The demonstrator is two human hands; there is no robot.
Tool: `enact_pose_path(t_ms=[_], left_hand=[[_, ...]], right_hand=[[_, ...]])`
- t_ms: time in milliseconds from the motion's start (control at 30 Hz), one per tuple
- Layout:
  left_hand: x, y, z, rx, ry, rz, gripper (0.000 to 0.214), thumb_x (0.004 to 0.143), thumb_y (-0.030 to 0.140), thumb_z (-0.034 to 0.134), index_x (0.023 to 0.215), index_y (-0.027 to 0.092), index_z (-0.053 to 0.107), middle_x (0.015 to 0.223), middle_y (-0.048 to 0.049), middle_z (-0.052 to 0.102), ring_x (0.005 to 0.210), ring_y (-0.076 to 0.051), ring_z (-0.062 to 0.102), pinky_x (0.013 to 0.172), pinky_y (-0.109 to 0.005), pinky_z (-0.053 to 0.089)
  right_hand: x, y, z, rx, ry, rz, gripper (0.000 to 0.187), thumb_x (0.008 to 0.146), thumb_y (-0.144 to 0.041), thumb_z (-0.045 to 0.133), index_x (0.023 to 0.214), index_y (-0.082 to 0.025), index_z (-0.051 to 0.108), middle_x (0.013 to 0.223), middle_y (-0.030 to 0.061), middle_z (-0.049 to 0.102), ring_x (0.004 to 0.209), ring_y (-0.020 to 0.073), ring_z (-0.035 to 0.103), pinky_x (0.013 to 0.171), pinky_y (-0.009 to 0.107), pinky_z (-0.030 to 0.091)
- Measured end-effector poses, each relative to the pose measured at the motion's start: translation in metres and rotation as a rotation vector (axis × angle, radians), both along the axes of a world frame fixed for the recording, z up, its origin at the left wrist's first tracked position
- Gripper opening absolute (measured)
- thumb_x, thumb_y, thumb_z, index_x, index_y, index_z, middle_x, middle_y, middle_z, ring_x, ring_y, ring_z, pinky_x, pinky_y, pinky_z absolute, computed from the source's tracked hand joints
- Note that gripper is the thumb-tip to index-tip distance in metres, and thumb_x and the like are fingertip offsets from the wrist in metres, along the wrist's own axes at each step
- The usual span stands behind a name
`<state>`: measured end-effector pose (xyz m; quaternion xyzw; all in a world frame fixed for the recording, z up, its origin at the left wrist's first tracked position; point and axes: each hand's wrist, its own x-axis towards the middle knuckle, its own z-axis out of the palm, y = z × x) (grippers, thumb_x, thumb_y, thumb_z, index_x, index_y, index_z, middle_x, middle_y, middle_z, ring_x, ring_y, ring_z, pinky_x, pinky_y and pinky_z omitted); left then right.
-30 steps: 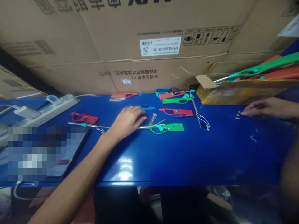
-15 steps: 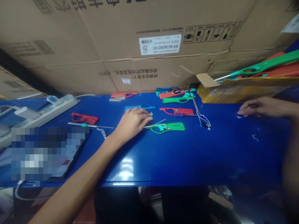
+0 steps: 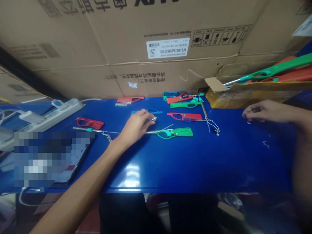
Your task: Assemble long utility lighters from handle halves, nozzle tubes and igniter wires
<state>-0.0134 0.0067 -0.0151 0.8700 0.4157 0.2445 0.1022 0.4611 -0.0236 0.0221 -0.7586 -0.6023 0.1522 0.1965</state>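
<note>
My left hand (image 3: 135, 126) reaches over the blue table (image 3: 185, 159) and pinches a small clear tube (image 3: 153, 119) between thumb and fingertips. It hovers beside a green lighter shell (image 3: 175, 133) with a metal rod and just in front of a blue shell (image 3: 151, 111). My right hand (image 3: 259, 110) rests at the far right with its fingers curled onto the table, by a tiny white piece (image 3: 248, 122). What it holds, if anything, is hidden.
Red shells (image 3: 184, 116) (image 3: 89, 123) (image 3: 130, 99) and a green shell (image 3: 185, 104) lie scattered at the back. A wired metal rod (image 3: 88, 130) lies left. A power strip (image 3: 52, 111) and a dark tablet (image 3: 73, 162) sit far left. A cardboard tray (image 3: 253, 95) holds long lighters.
My left hand picked the small clear tube off the table and drew it slightly left. My right hand slid a little left, its fingers curling in.
</note>
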Motion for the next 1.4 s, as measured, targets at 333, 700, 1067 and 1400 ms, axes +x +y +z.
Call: enact_pose_path(t_ms=[333, 700, 1067, 1400], left_hand=[[0.016, -0.015, 0.004, 0.174, -0.121, -0.136, 0.014, 0.099, 0.032, 0.064, 0.101, 0.018, 0.063, 0.094, -0.0028, 0.069, 0.084, -0.018, 0.057, 0.078, -0.032, 0.043], [0.029, -0.028, -0.002, 0.213, -0.194, -0.329, 0.017, 0.098, 0.034, 0.065, 0.105, 0.018, 0.063, 0.1, -0.0043, 0.072, 0.09, -0.017, 0.06, 0.082, -0.032, 0.043], [0.033, -0.03, -0.002, 0.163, -0.166, -0.36, 0.015, 0.099, 0.032, 0.065, 0.105, 0.018, 0.065, 0.102, -0.0045, 0.072, 0.089, -0.016, 0.06, 0.08, -0.031, 0.042], [0.032, -0.03, -0.002, 0.137, -0.184, -0.4, 0.013, 0.099, 0.029, 0.064, 0.106, 0.018, 0.066, 0.102, -0.0053, 0.071, 0.091, -0.017, 0.061, 0.082, -0.032, 0.045]], right_hand=[[-0.106, -0.004, 0.002, 0.539, 0.006, 0.445, 0.019, 0.09, -0.042, 0.062, 0.091, -0.024, 0.068, 0.083, 0.0069, 0.074, 0.069, 0.0201, 0.066, 0.063, 0.035, 0.051], [-0.19, -0.028, -0.025, 0.388, 0.412, 0.714, 0.011, 0.091, -0.033, 0.071, 0.091, -0.024, 0.076, 0.089, 0.0009, 0.079, 0.075, 0.0167, 0.072, 0.068, 0.03, 0.055], [-0.2, -0.031, -0.027, 0.301, 0.488, 0.756, 0.014, 0.093, -0.033, 0.066, 0.095, -0.022, 0.075, 0.085, 0.0005, 0.077, 0.072, 0.0143, 0.068, 0.066, 0.028, 0.052], [-0.2, -0.032, -0.028, 0.296, 0.504, 0.786, 0.013, 0.094, -0.032, 0.067, 0.094, -0.022, 0.074, 0.087, 0.0011, 0.077, 0.073, 0.0146, 0.069, 0.064, 0.028, 0.053]])
